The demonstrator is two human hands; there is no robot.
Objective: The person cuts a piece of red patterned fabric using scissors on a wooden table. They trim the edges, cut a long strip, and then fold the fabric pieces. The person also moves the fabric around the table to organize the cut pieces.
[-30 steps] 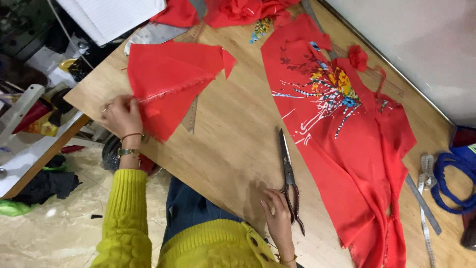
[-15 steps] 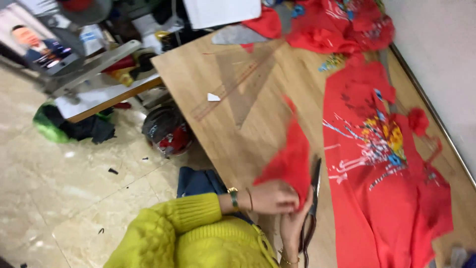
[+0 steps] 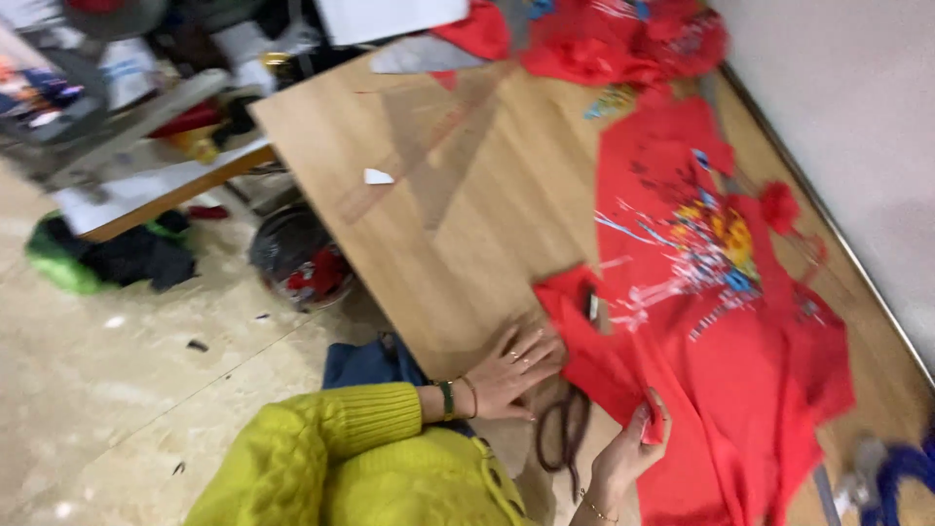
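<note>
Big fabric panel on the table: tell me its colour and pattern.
Red fabric panel with multicoloured embroidery, clearest in the head view.

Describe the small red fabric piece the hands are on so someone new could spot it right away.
Start at the wooden table and find the big red embroidered garment spread along its right side. At the near edge, overlapping that garment's left border, lies the small red fabric piece, with the left hand pressing it and the right hand pinching its corner. Unlike the garment, it is plain, without colourful embroidery.

Chunky yellow-green knit sweater with ribbed cuffs, green bracelet and thin bangle on left wrist (image 3: 450, 397), ring, blue trousers
</note>
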